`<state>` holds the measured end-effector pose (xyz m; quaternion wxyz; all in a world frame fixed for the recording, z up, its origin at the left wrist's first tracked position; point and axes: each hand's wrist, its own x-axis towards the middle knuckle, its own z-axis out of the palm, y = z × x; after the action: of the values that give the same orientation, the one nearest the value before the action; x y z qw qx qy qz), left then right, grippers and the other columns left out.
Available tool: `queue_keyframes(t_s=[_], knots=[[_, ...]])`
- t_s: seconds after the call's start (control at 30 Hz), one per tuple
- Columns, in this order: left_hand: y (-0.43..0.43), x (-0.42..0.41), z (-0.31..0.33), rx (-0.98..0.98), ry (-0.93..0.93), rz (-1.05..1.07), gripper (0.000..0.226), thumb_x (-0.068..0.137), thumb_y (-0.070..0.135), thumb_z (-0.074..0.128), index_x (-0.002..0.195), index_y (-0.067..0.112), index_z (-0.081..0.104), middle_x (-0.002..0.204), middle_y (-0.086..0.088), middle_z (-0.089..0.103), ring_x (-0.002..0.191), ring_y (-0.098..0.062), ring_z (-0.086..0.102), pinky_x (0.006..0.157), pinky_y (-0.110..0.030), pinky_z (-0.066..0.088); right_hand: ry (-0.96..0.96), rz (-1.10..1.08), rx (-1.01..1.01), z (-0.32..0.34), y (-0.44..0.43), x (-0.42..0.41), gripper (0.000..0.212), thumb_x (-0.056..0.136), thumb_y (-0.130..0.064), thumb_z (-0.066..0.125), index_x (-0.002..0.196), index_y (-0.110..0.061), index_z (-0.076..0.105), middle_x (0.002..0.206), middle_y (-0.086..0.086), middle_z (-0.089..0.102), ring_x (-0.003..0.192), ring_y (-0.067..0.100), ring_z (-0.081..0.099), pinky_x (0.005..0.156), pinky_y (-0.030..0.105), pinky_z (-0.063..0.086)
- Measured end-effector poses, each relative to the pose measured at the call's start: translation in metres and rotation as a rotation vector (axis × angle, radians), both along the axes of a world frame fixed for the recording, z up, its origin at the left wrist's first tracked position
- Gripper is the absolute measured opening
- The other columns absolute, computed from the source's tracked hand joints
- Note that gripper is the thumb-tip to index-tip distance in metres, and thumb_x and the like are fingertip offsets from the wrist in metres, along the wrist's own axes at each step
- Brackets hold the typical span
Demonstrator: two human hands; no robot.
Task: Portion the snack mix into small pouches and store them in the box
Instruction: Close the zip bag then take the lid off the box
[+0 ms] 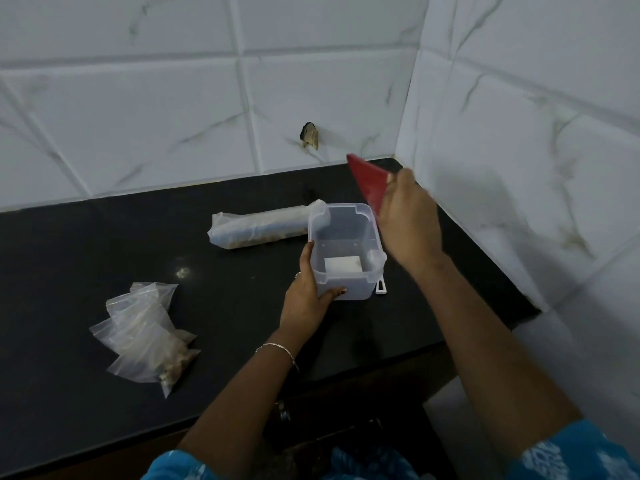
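A clear plastic box (360,287) stands open on the black counter, with a white square showing at its bottom. My left hand (306,294) grips the box's near-left corner. My right hand (408,223) holds the box's red lid (367,180) tilted up in the air just right of and behind the box. Several small zip pouches (145,336) lie in a loose pile at the left, some with snack mix inside. A long rolled bag of snack mix (258,225) lies behind the box, touching its far-left corner.
The black counter (104,244) meets white marbled tile walls at the back and right. A chipped hole (309,136) marks the back wall. A white clip tab (381,289) sticks out at the box's near-right base. The counter's front edge runs diagonally below my arms.
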<state>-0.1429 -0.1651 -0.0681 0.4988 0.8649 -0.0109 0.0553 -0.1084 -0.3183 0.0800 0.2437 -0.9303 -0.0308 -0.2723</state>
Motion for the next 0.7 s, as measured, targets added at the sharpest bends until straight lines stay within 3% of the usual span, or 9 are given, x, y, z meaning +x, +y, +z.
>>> queue_keyframes(t_s=[0.07, 0.13, 0.27, 0.37, 0.47, 0.57, 0.63, 0.7], knots=[[-0.001, 0.000, 0.001, -0.009, 0.005, -0.005, 0.103, 0.081, 0.026, 0.077, 0.151, 0.039, 0.002, 0.141, -0.002, 0.049, 0.125, -0.022, 0.051, 0.098, -0.032, 0.043, -0.058, -0.080, 0.140, 0.003, -0.017, 0.006, 0.028, 0.104, -0.020, 0.033, 0.103, 0.001, 0.051, 0.089, 0.014, 0.061, 0.074, 0.030, 0.057, 0.061, 0.027, 0.031], [-0.003, 0.000, 0.003, -0.014, 0.009, -0.013, 0.103, 0.081, 0.025, 0.077, 0.152, 0.038, 0.003, 0.144, -0.001, 0.046, 0.130, -0.021, 0.047, 0.101, -0.033, 0.041, -0.025, -0.162, 0.350, -0.001, -0.038, 0.012, 0.030, 0.105, -0.017, 0.029, 0.104, 0.000, 0.053, 0.087, 0.007, 0.055, 0.073, 0.021, 0.049, 0.059, 0.022, 0.026], [-0.008, 0.002, 0.002, -0.033, -0.019, -0.017, 0.102, 0.081, 0.029, 0.077, 0.152, 0.034, 0.005, 0.147, 0.001, 0.041, 0.134, -0.017, 0.041, 0.099, -0.028, 0.037, 0.091, -0.304, 1.025, -0.030, -0.083, 0.025, 0.029, 0.104, -0.016, 0.025, 0.104, -0.008, 0.053, 0.089, -0.001, 0.055, 0.084, 0.014, 0.053, 0.064, 0.018, 0.043], [-0.013, 0.004, 0.001, -0.052, -0.028, -0.012, 0.101, 0.081, 0.030, 0.076, 0.152, 0.035, 0.005, 0.149, 0.003, 0.039, 0.135, -0.015, 0.039, 0.099, -0.026, 0.035, 0.193, -0.396, 1.383, -0.065, -0.118, 0.029, 0.034, 0.102, -0.014, 0.028, 0.112, -0.008, 0.060, 0.108, 0.006, 0.064, 0.086, 0.019, 0.060, 0.072, 0.029, 0.054], [-0.017, 0.006, 0.000, -0.041, -0.040, -0.016, 0.101, 0.081, 0.030, 0.076, 0.152, 0.035, 0.004, 0.149, 0.003, 0.039, 0.134, -0.016, 0.040, 0.099, -0.026, 0.036, 0.299, -0.418, 1.502, -0.098, -0.136, 0.018, 0.034, 0.102, -0.016, 0.034, 0.121, -0.013, 0.061, 0.114, 0.005, 0.066, 0.085, 0.017, 0.063, 0.066, 0.030, 0.054], [-0.021, 0.009, 0.001, -0.038, -0.040, -0.022, 0.103, 0.080, 0.029, 0.077, 0.152, 0.034, 0.004, 0.149, 0.004, 0.039, 0.135, -0.016, 0.039, 0.100, -0.027, 0.037, 0.314, -0.445, 1.564, -0.115, -0.140, 0.007, 0.034, 0.106, -0.024, 0.033, 0.125, -0.009, 0.056, 0.110, 0.007, 0.061, 0.097, 0.020, 0.059, 0.081, 0.034, 0.052], [-0.024, 0.010, 0.002, -0.044, -0.043, -0.029, 0.104, 0.079, 0.030, 0.078, 0.153, 0.033, 0.004, 0.150, 0.005, 0.038, 0.136, -0.014, 0.038, 0.102, -0.029, 0.038, 0.318, -0.473, 1.518, -0.124, -0.143, 0.004, 0.028, 0.105, -0.019, 0.037, 0.118, -0.006, 0.057, 0.102, 0.008, 0.060, 0.090, 0.020, 0.058, 0.087, 0.034, 0.051], [-0.026, 0.010, 0.002, -0.037, -0.051, -0.030, 0.105, 0.079, 0.030, 0.078, 0.153, 0.031, 0.003, 0.151, 0.006, 0.036, 0.133, -0.008, 0.035, 0.102, -0.027, 0.036, 0.328, -0.498, 1.389, -0.129, -0.144, 0.003, 0.024, 0.103, -0.012, 0.040, 0.106, -0.001, 0.061, 0.098, 0.009, 0.058, 0.080, 0.018, 0.056, 0.081, 0.032, 0.051]])
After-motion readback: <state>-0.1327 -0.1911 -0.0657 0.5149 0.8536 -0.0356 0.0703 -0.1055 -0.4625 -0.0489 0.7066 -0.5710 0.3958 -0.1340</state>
